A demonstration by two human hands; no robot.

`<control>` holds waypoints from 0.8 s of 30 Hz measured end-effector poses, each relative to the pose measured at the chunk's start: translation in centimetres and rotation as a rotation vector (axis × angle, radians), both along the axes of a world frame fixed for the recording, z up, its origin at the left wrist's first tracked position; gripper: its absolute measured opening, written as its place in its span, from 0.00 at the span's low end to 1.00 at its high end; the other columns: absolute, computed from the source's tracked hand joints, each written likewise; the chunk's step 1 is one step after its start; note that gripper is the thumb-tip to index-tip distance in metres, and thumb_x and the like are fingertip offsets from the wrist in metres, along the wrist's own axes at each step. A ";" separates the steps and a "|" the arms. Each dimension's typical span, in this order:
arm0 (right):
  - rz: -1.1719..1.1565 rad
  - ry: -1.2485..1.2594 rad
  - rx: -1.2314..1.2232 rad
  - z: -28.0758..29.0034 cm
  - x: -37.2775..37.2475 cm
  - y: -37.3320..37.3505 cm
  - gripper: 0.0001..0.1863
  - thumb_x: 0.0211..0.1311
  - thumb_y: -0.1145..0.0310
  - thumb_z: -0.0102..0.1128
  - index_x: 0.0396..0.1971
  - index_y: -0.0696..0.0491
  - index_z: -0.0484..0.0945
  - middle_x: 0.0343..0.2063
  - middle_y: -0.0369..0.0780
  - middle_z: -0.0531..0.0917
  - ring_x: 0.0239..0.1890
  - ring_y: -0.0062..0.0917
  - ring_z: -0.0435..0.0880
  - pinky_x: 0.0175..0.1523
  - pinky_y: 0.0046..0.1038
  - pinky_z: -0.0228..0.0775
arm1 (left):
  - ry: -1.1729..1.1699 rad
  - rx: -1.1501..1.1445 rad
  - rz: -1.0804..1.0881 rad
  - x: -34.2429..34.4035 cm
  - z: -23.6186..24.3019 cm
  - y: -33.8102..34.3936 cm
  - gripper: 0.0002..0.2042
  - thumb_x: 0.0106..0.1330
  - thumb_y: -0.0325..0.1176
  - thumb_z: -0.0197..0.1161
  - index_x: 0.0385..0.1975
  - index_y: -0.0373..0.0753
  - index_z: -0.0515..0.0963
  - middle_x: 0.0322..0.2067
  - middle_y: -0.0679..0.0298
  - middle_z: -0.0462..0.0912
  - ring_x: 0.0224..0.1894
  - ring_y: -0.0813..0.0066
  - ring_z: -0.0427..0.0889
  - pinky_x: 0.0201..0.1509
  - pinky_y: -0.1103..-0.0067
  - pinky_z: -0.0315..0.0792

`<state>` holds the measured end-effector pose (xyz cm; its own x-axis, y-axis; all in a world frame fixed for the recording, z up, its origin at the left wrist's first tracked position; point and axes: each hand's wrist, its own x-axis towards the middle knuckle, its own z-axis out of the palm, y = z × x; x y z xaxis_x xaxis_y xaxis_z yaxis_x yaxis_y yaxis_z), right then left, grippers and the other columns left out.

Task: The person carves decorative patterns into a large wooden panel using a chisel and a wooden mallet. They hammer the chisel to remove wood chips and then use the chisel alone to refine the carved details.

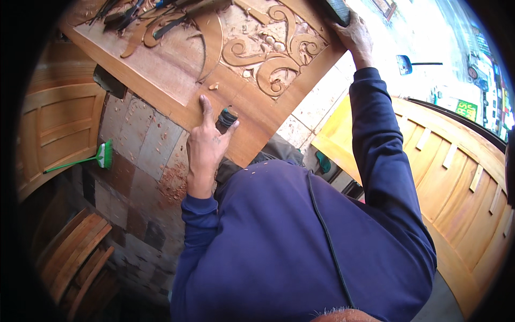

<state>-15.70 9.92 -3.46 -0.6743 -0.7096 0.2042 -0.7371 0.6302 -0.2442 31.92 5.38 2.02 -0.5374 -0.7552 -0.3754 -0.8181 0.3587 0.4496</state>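
A large carved wooden panel (177, 70) with scroll relief (279, 53) lies tilted in front of me. My left hand (206, 142) rests on its near edge, index finger stretched flat on the wood, thumb and curled fingers around a short dark round-ended tool (227, 117). My right hand (355, 36) reaches to the panel's far right corner and grips a dark block-like object (338, 9) that is cut off by the frame edge. Both arms are in blue sleeves.
Several carving tools (129, 16) lie on the panel's far left. Wood chips (171, 182) litter the tiled floor beside a green broom (102, 155). Wooden door panels stand left (59, 118) and right (456, 166). A black cable (327, 236) runs down my sweater.
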 end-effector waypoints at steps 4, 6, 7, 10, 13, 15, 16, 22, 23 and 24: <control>-0.021 0.066 0.023 0.3 0.5 -0.1 0.50 0.53 0.29 0.67 0.68 0.51 0.73 0.59 0.52 0.81 0.60 0.46 0.81 0.65 0.42 0.72 | -0.056 -0.038 0.007 -0.3 0.1 -0.1 0.48 0.65 0.56 0.70 0.76 0.32 0.55 0.25 0.40 0.84 0.31 0.42 0.87 0.36 0.58 0.78; -0.055 0.019 0.029 0.6 0.9 -0.4 0.51 0.52 0.28 0.67 0.67 0.51 0.73 0.58 0.52 0.82 0.60 0.47 0.81 0.64 0.42 0.72 | -0.028 -0.061 -0.006 0.0 -0.4 -0.1 0.49 0.65 0.55 0.70 0.76 0.31 0.54 0.24 0.39 0.83 0.31 0.39 0.86 0.35 0.57 0.78; -0.076 0.017 0.057 1.0 1.3 -0.7 0.50 0.53 0.29 0.68 0.66 0.53 0.73 0.57 0.52 0.82 0.60 0.47 0.81 0.64 0.42 0.72 | -0.003 -0.069 -0.004 0.2 -0.5 -0.1 0.49 0.65 0.55 0.70 0.76 0.31 0.53 0.23 0.37 0.82 0.30 0.37 0.85 0.34 0.55 0.78; -0.108 -0.189 -0.164 2.3 3.4 -0.8 0.37 0.56 0.72 0.69 0.68 0.56 0.68 0.58 0.50 0.80 0.56 0.39 0.82 0.55 0.31 0.78 | -0.013 -0.099 -0.025 0.4 -0.8 -0.3 0.49 0.64 0.57 0.69 0.76 0.30 0.53 0.23 0.37 0.82 0.30 0.36 0.85 0.34 0.54 0.78; -0.143 -0.108 -0.062 2.6 2.8 -0.2 0.41 0.56 0.46 0.71 0.64 0.56 0.73 0.55 0.52 0.82 0.55 0.43 0.83 0.56 0.35 0.76 | -0.004 -0.075 -0.064 0.5 -0.8 -0.8 0.49 0.65 0.58 0.69 0.76 0.30 0.53 0.23 0.38 0.82 0.30 0.37 0.86 0.34 0.54 0.78; -0.199 -0.093 -0.001 1.8 3.6 0.4 0.46 0.55 0.32 0.69 0.61 0.57 0.76 0.54 0.54 0.84 0.59 0.48 0.82 0.62 0.43 0.73 | 0.009 -0.038 -0.083 0.5 -0.3 -1.0 0.50 0.65 0.57 0.69 0.76 0.31 0.52 0.23 0.38 0.82 0.30 0.37 0.86 0.34 0.54 0.78; -0.222 -0.128 0.004 2.0 4.5 0.5 0.47 0.53 0.33 0.71 0.59 0.59 0.75 0.56 0.54 0.82 0.61 0.45 0.80 0.62 0.44 0.73 | 0.012 0.002 -0.087 0.8 0.0 -1.1 0.50 0.65 0.57 0.69 0.76 0.31 0.52 0.22 0.39 0.82 0.30 0.37 0.86 0.34 0.55 0.79; -0.407 -0.165 0.103 2.7 9.9 2.2 0.48 0.53 0.29 0.68 0.57 0.58 0.74 0.50 0.53 0.85 0.57 0.45 0.84 0.60 0.44 0.74 | -0.044 -0.013 -0.377 3.0 0.2 -3.2 0.52 0.64 0.54 0.71 0.78 0.33 0.46 0.21 0.42 0.82 0.29 0.40 0.86 0.34 0.56 0.80; -0.432 -0.205 0.086 2.9 10.8 2.6 0.48 0.53 0.28 0.68 0.57 0.58 0.74 0.50 0.53 0.85 0.56 0.45 0.85 0.60 0.43 0.74 | -0.041 0.004 -0.411 3.6 -0.2 -3.7 0.51 0.64 0.53 0.71 0.79 0.37 0.48 0.21 0.43 0.82 0.29 0.41 0.87 0.34 0.56 0.79; -0.455 -0.244 0.069 3.1 11.6 3.1 0.48 0.53 0.28 0.68 0.57 0.58 0.74 0.49 0.54 0.86 0.55 0.46 0.85 0.60 0.43 0.74 | -0.026 0.007 -0.426 4.1 -0.7 -4.2 0.51 0.64 0.53 0.71 0.79 0.37 0.48 0.21 0.43 0.82 0.29 0.41 0.87 0.34 0.56 0.79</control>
